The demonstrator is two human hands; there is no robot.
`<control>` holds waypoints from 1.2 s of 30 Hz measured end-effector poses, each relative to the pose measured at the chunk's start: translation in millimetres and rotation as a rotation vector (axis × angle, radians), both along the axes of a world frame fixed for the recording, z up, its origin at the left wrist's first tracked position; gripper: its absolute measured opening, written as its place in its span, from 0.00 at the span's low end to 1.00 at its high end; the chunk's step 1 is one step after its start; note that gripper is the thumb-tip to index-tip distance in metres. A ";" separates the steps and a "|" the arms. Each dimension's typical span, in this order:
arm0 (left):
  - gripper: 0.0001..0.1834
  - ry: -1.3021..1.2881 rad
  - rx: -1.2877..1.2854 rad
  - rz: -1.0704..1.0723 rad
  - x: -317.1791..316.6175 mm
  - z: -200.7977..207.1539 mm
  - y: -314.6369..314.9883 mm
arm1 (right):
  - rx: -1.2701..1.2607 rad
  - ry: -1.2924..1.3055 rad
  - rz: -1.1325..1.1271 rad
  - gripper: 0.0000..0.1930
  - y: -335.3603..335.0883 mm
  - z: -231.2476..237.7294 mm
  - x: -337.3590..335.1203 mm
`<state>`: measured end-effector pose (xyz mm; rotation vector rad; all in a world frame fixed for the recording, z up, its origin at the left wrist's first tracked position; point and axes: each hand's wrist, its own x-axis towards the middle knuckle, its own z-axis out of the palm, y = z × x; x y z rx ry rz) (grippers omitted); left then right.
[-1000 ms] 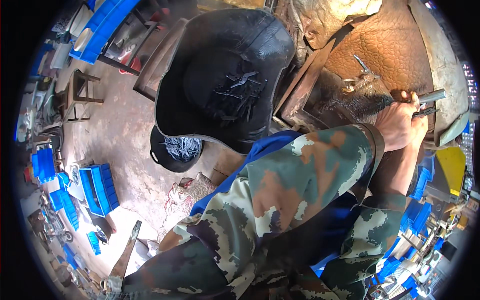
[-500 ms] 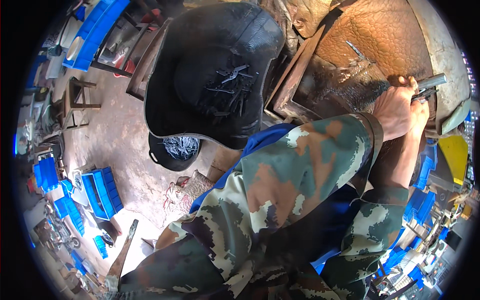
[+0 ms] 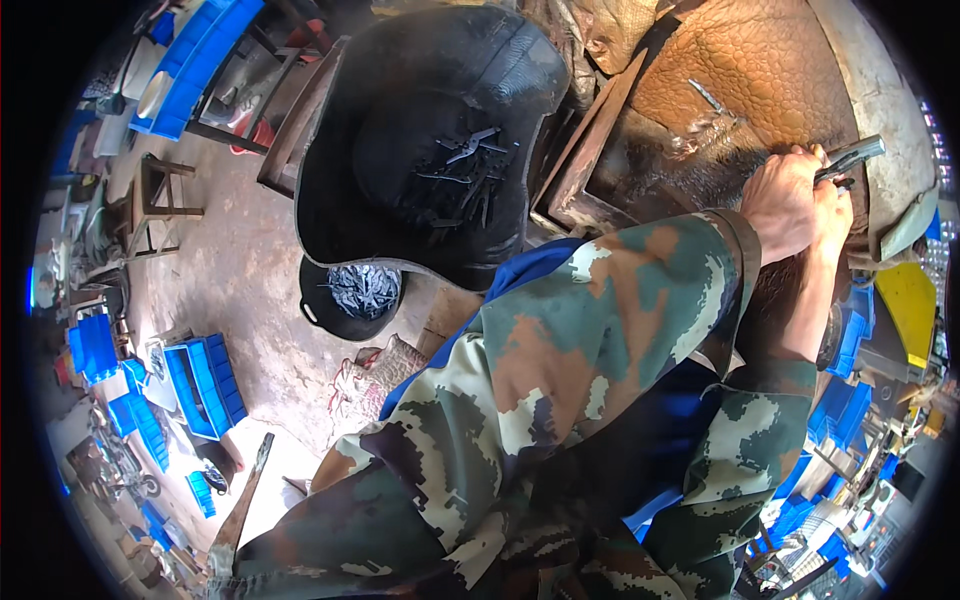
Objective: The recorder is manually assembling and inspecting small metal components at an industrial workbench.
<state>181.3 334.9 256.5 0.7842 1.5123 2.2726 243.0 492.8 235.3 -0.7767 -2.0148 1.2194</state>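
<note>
My left hand (image 3: 782, 205) and my right hand (image 3: 828, 222) are close together at the upper right, both with bent fingers. They are closed around a dark, narrow metal piece (image 3: 838, 168). A grey metal bar (image 3: 872, 147) sticks out just beyond the fingers; whether a hand grips it too, I cannot make out. The fingertips are partly hidden behind my knuckles. Beneath and beyond the hands is a brown, wrinkled, leather-like covering (image 3: 760, 60), dark and wet-looking in places. A small slim metal piece (image 3: 708, 97) lies on it.
Left of my arms stands a large black tub (image 3: 400, 220) with several dark metal parts (image 3: 470, 170) inside. Below it, a small black bucket (image 3: 320, 305) holds shiny metal pieces (image 3: 362, 290). A rusty metal frame (image 3: 600, 160) borders the covering. Blue bins (image 3: 205, 385) and a stool (image 3: 165, 205) stand leftward.
My hands have shifted slightly up and left with the dark metal piece. The bar's end has moved a little up and left, and the dark piece now lies more in line with it.
</note>
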 end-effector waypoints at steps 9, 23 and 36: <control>0.13 0.133 -0.036 0.133 4.4 18.3 1.0 | -0.161 0.209 0.001 0.09 48.3 -28.2 6.4; 0.17 0.543 -0.196 0.144 -30.6 3.1 -33.6 | -0.214 -0.291 0.181 0.10 -136.0 54.2 70.5; 0.15 0.666 -0.669 -0.222 -61.4 -17.0 -51.3 | 0.284 -0.442 0.612 0.20 -166.5 16.3 124.7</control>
